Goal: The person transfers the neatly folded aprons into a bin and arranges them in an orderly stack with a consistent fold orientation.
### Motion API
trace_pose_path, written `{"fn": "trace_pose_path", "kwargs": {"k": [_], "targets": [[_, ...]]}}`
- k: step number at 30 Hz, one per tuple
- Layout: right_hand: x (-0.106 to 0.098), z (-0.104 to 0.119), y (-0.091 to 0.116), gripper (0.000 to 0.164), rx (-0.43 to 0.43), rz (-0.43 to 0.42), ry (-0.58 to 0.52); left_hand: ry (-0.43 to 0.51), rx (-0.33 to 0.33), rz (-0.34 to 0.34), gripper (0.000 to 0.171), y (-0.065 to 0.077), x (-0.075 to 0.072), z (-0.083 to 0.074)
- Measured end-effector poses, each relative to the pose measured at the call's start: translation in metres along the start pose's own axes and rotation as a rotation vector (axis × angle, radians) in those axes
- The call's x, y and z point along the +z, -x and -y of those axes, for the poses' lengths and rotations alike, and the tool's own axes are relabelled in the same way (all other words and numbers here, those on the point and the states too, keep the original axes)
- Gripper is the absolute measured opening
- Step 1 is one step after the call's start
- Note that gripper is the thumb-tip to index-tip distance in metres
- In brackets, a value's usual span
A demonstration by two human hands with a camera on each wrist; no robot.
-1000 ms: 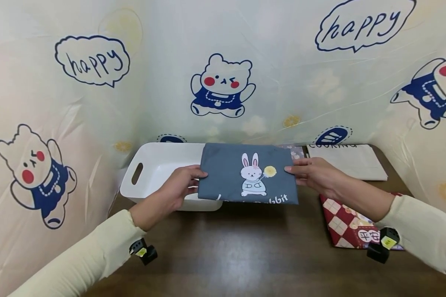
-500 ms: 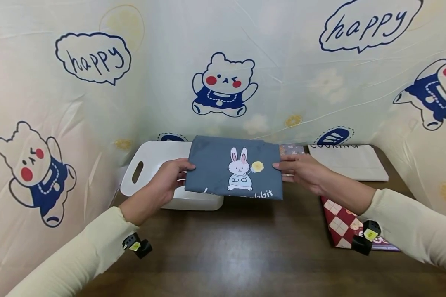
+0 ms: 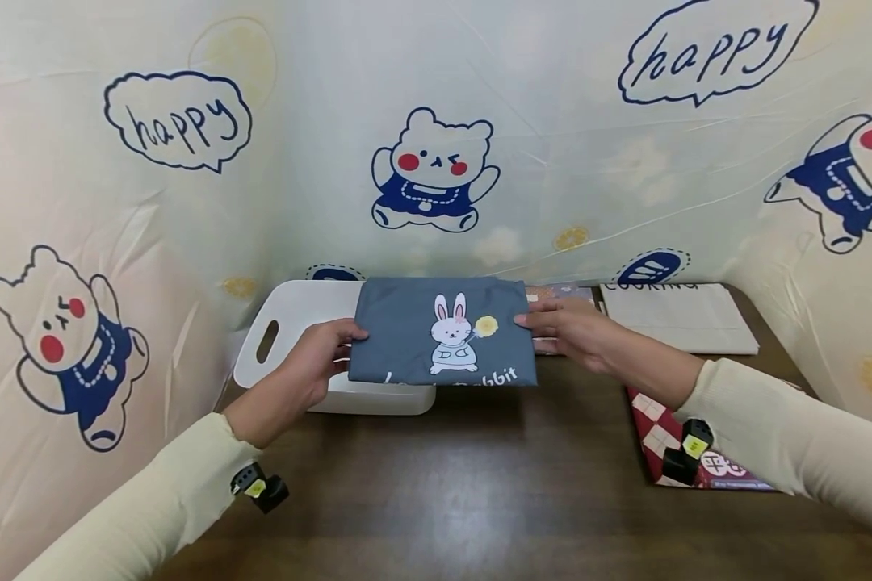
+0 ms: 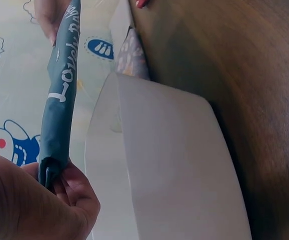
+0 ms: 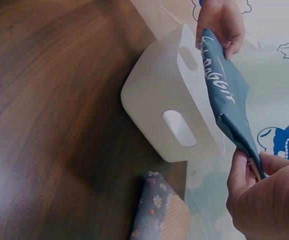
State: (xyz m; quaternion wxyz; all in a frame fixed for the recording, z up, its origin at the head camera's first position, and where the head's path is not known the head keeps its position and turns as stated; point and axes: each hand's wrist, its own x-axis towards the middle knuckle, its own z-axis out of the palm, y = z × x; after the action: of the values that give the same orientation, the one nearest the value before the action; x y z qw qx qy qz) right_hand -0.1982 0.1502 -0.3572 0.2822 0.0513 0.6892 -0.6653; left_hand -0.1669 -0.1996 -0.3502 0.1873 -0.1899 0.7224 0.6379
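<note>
A folded blue-grey cloth [image 3: 400, 327] with a white rabbit print and lettering is held up between both hands. My left hand [image 3: 312, 355] pinches its left edge, thumb on top and fingers underneath. At the opposite edge, my right hand [image 3: 577, 332] pinches it the same way. The cloth hangs above the white plastic bin [image 3: 378, 401], covering much of its opening and reaching past its right end. In the left wrist view the cloth [image 4: 59, 115] stands apart from the bin wall [image 4: 174, 155]. The right wrist view shows the bin's handle slot [image 5: 179, 128] below the cloth.
Behind my right hand lies a floral folded cloth [image 5: 154, 205]. A cream folded cloth [image 3: 679, 323] with "COOKING" lettering is at the back right. A red checked folded cloth [image 3: 654, 436] lies partly under my right forearm. A printed curtain [image 3: 552, 121] surrounds the brown table [image 3: 450, 484].
Both hands have carried the folded cloth to the left, further over the white bin, with a small rise and then a dip. The grip is unchanged.
</note>
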Motion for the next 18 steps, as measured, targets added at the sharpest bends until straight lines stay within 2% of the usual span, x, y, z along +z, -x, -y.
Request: {"fn": "trace_pose_path", "kwargs": {"k": [8, 18], "targets": [[0.011, 0.001, -0.009, 0.051, -0.03, 0.011, -0.005, 0.018, -0.011, -0.034, 0.054, -0.003, -0.009, 0.002], [0.023, 0.0, -0.016, 0.046, -0.034, 0.024, -0.027, 0.049, 0.001, -0.059, 0.022, -0.006, -0.018, 0.009]]}}
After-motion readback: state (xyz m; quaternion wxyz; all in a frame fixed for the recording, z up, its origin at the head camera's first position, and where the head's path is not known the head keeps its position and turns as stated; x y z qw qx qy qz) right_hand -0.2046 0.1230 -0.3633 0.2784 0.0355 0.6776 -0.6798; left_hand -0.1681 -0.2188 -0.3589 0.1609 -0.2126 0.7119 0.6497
